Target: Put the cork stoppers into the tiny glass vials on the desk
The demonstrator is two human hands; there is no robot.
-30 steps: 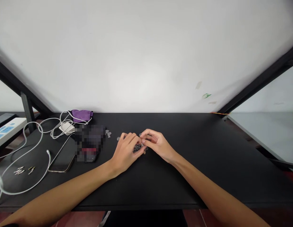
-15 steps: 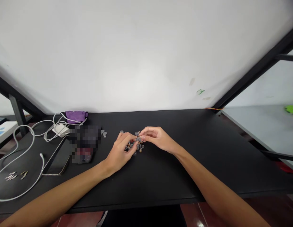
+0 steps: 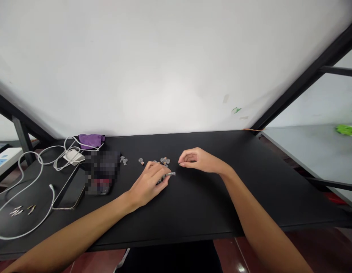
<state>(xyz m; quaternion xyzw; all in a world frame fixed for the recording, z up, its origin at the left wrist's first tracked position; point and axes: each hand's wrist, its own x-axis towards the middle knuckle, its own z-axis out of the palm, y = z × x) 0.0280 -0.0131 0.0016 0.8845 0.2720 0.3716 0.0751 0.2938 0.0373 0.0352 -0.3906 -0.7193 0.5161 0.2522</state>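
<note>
My left hand [image 3: 150, 184] rests low on the black table [image 3: 210, 204], its fingertips pinching a small silver-tipped part [image 3: 170, 174] that points right. Something dark shows under those fingers, too small to name. A loose group of small clear bulb-like pieces [image 3: 164, 161] with copper-coloured bits lies just beyond the fingertips. More lie further left, including one [image 3: 141, 161] and a pair [image 3: 123, 160]. My right hand [image 3: 195, 159] hovers to the right of the group, fingers loosely curled and holding nothing.
To the left lie a phone [image 3: 70, 189], a pixelated blurred object [image 3: 102, 170], white cables [image 3: 30, 189], a white charger [image 3: 73, 156], a purple cloth [image 3: 90, 141] and small metal pieces [image 3: 18, 211]. A grey table [image 3: 312, 151] stands to the right.
My right hand has moved right, away from my left hand and the pieces. The small pieces now show more openly, and my left hand holds a silver-tipped part.
</note>
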